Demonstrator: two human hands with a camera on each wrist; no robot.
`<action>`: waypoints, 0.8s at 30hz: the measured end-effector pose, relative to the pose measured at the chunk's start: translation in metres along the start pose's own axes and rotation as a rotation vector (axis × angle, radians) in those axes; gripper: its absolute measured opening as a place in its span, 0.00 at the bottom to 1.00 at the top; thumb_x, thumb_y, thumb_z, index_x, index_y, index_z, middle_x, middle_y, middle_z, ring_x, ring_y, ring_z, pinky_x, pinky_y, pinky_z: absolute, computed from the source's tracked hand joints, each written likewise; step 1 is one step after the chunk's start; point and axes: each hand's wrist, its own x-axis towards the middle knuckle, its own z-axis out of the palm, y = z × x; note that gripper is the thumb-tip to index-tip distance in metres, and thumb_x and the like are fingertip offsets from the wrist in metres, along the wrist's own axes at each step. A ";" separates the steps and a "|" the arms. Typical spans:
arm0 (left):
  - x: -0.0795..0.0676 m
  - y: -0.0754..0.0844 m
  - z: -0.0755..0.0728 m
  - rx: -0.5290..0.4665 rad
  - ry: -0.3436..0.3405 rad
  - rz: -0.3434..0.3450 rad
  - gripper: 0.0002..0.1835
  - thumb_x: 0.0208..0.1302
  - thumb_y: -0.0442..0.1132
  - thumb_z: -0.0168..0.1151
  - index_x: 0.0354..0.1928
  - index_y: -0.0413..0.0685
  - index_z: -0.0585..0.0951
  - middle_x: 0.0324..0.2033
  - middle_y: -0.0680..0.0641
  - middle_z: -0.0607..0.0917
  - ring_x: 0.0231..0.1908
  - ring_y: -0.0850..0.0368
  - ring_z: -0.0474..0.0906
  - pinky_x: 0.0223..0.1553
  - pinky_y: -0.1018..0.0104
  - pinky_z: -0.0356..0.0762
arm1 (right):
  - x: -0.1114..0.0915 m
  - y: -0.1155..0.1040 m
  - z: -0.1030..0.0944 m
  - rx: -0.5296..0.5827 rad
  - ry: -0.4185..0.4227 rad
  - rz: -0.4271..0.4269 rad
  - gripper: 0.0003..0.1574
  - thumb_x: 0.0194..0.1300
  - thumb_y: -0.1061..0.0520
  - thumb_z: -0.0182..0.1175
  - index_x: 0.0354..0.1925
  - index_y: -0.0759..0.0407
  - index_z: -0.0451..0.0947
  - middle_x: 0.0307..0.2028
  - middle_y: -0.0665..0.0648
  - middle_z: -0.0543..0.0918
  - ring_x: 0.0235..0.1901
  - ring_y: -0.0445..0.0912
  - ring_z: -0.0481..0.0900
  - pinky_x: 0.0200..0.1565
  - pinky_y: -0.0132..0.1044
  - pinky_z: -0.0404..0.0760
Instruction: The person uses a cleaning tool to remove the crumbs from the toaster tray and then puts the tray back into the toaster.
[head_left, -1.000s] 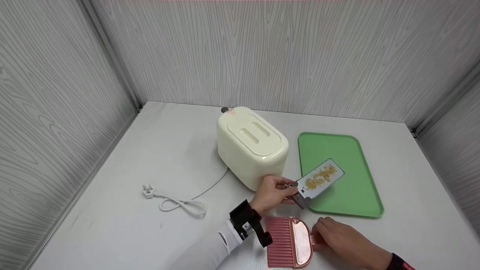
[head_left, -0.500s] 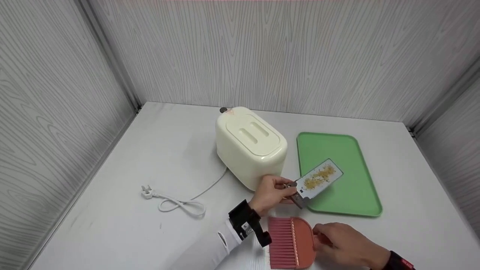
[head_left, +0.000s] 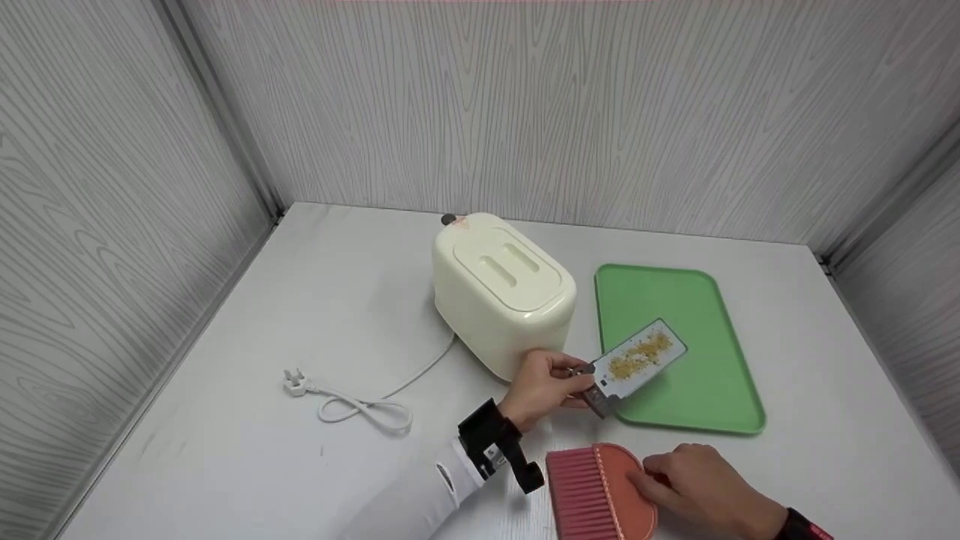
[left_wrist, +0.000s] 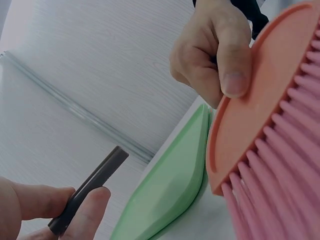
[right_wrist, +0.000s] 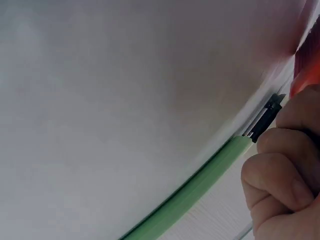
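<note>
Left hand: thumb and fingers closed in a pinch on the dark end of a flat silver plate with yellow crumbs; free end above the left edge of the green rectangular tray. Cream rounded toaster just beside that hand — contact unclear. Right hand grips an orange, pink-bristled brush; white tabletop separates brush from tray. Versus one second ago — brush shifted rightward, plate unmoved.

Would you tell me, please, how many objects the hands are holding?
2: the crumb-strewn plate, in the left hand near the green tray, and the brush, in the right hand at the bottom of the head view.
</note>
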 end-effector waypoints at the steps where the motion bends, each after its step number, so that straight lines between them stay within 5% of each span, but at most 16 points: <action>1: 0.000 0.000 0.000 -0.001 0.001 -0.001 0.11 0.62 0.20 0.66 0.46 0.24 0.83 0.33 0.39 0.87 0.27 0.59 0.85 0.35 0.62 0.89 | -0.002 0.002 -0.001 -0.013 0.032 -0.020 0.31 0.73 0.51 0.63 0.15 0.41 0.62 0.15 0.30 0.53 0.16 0.24 0.53 0.23 0.19 0.52; 5: 0.000 0.000 0.000 0.004 0.001 -0.002 0.12 0.61 0.20 0.66 0.47 0.24 0.83 0.34 0.39 0.87 0.27 0.59 0.85 0.35 0.62 0.89 | -0.012 0.008 -0.011 -0.017 0.135 -0.049 0.31 0.68 0.56 0.68 0.15 0.40 0.62 0.16 0.28 0.53 0.16 0.21 0.51 0.22 0.16 0.49; 10: 0.000 -0.001 0.002 0.011 0.006 -0.010 0.11 0.61 0.20 0.66 0.46 0.25 0.83 0.33 0.39 0.87 0.26 0.59 0.84 0.35 0.62 0.88 | -0.025 0.014 -0.033 0.036 0.148 0.055 0.29 0.70 0.57 0.66 0.17 0.37 0.66 0.15 0.27 0.62 0.16 0.23 0.55 0.21 0.18 0.55; 24: 0.001 -0.004 0.003 0.095 0.035 -0.008 0.10 0.61 0.22 0.68 0.45 0.27 0.85 0.34 0.40 0.87 0.29 0.57 0.84 0.38 0.58 0.89 | -0.029 0.039 -0.092 -0.126 0.247 0.218 0.30 0.71 0.54 0.66 0.16 0.37 0.65 0.13 0.30 0.63 0.14 0.29 0.56 0.23 0.27 0.56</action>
